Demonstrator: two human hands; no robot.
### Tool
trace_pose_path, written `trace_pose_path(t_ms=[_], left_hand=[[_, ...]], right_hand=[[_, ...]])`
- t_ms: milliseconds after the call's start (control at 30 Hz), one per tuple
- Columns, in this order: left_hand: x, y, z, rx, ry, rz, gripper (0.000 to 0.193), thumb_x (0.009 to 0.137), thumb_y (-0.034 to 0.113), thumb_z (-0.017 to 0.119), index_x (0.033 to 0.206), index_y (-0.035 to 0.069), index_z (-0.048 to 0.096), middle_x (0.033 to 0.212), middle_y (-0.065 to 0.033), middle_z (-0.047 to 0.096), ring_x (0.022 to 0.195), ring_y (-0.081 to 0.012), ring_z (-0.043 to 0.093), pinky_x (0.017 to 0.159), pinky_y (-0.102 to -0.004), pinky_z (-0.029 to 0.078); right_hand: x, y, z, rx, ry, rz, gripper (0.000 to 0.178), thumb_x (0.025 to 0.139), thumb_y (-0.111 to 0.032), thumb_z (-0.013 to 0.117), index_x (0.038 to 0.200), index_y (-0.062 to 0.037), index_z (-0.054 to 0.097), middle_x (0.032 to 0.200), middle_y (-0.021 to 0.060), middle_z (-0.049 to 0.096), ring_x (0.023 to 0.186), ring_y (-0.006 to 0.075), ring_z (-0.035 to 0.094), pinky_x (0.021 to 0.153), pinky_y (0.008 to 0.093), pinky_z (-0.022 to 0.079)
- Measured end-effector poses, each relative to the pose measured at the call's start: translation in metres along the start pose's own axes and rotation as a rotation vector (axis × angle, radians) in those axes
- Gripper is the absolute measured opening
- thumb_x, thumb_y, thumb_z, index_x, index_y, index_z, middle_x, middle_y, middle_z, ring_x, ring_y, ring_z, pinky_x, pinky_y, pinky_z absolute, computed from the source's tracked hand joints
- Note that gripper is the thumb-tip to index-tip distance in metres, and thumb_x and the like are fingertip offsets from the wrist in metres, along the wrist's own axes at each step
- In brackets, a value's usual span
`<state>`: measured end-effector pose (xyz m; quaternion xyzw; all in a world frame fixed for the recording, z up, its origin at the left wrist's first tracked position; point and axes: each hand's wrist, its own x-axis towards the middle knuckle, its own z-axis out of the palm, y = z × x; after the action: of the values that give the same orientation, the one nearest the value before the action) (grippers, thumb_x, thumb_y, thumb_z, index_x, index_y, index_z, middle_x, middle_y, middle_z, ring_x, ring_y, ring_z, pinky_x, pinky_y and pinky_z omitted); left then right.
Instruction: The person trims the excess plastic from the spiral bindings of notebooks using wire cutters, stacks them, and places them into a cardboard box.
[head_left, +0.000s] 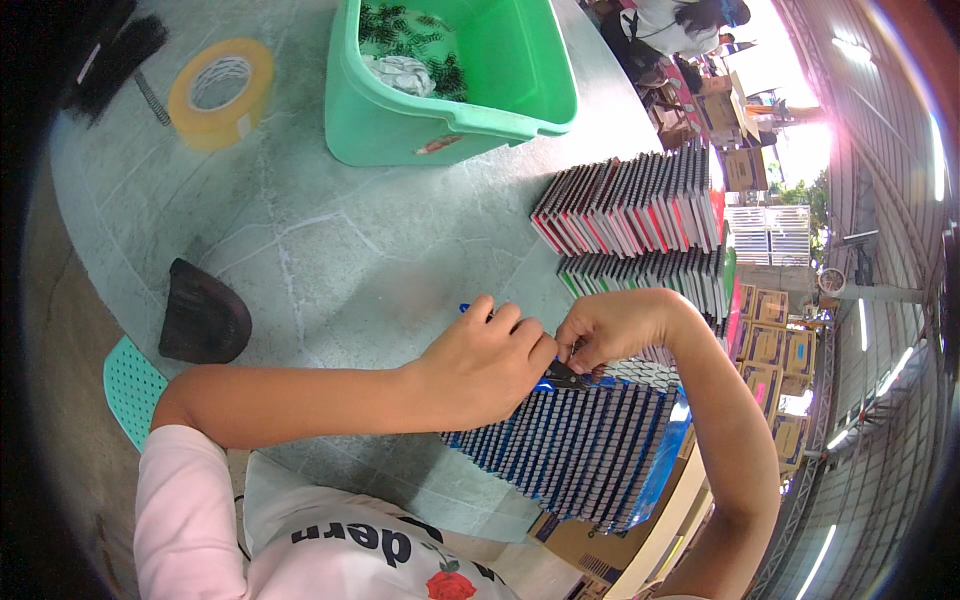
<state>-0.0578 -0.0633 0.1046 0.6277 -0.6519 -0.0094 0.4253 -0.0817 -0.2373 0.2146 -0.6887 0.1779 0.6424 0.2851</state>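
Observation:
My left hand (482, 368) is closed around a pair of pliers with blue handles. The dark jaws of the pliers (566, 377) point right, over the top of a stack of spiral-bound notebooks with blue covers (570, 450). Close beside the jaws, my right hand (622, 328) has its thumb and fingers pinched together at the far edge of that stack. Whatever lies between those fingertips is too small and hidden to make out. Just beyond my right hand stand green-edged notebooks (640, 275) and red-edged notebooks (630, 205), their coils facing up.
A green plastic tub (450, 135) holding loose black coils stands at the far side of the table. To the left lie a roll of tape (221, 88) and a dark rounded object (203, 315). Cardboard boxes (770, 335) and another person (680, 25) are in the background.

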Motion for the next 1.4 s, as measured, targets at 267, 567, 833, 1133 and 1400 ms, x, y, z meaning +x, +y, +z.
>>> trace_pose_path(t_ms=[267,567,833,1133,1400], left_hand=[[0.001,-0.007,0.015,-0.125,0.000,0.020,0.012,0.069,0.011,0.056,0.077,0.003,0.056,0.066,-0.0105,0.057,0.056,-0.0246,0.058,0.054,-0.0346,0.045],[-0.001,0.003,-0.003,-0.095,0.032,0.001,0.014,0.068,0.009,0.056,0.079,0.001,0.057,0.071,-0.0108,0.055,0.065,-0.0229,0.053,0.061,-0.0338,0.040],[0.005,0.007,0.004,-0.088,0.044,0.024,0.014,0.067,0.008,0.057,0.079,0.000,0.057,0.068,-0.0112,0.056,0.062,-0.0241,0.056,0.058,-0.0343,0.043],[0.006,0.002,0.002,-0.214,-0.125,-0.046,0.020,0.068,0.013,0.062,0.080,-0.003,0.058,0.068,-0.0156,0.059,0.059,-0.0284,0.062,0.053,-0.0373,0.050],[-0.042,-0.042,-0.003,-0.088,-0.420,-0.365,0.034,0.075,0.030,0.067,0.092,0.003,0.057,0.089,-0.0135,0.057,0.089,-0.0297,0.055,0.079,-0.0419,0.041]], right_hand=[[-0.001,0.007,-0.001,-0.012,-0.038,-0.087,0.016,0.082,-0.009,0.061,0.092,0.0026,0.064,0.078,0.0048,0.064,0.069,0.0114,0.059,0.066,0.0260,0.047],[-0.004,0.011,0.001,0.041,-0.017,-0.057,0.017,0.084,-0.011,0.059,0.093,0.0026,0.063,0.076,0.0049,0.063,0.070,0.0113,0.058,0.066,0.0267,0.047],[-0.008,0.009,0.001,0.054,-0.009,-0.059,0.016,0.085,-0.012,0.057,0.087,0.0035,0.063,0.075,0.0046,0.061,0.067,0.0115,0.057,0.065,0.0279,0.046],[-0.007,0.016,0.003,0.078,-0.005,-0.080,0.020,0.082,-0.014,0.063,0.092,0.0028,0.065,0.085,0.0074,0.063,0.079,0.0150,0.059,0.073,0.0288,0.046],[-0.009,0.013,0.005,-0.066,0.072,-0.177,0.020,0.075,-0.012,0.069,0.091,-0.0007,0.067,0.089,0.0080,0.066,0.082,0.0170,0.062,0.076,0.0290,0.048]])
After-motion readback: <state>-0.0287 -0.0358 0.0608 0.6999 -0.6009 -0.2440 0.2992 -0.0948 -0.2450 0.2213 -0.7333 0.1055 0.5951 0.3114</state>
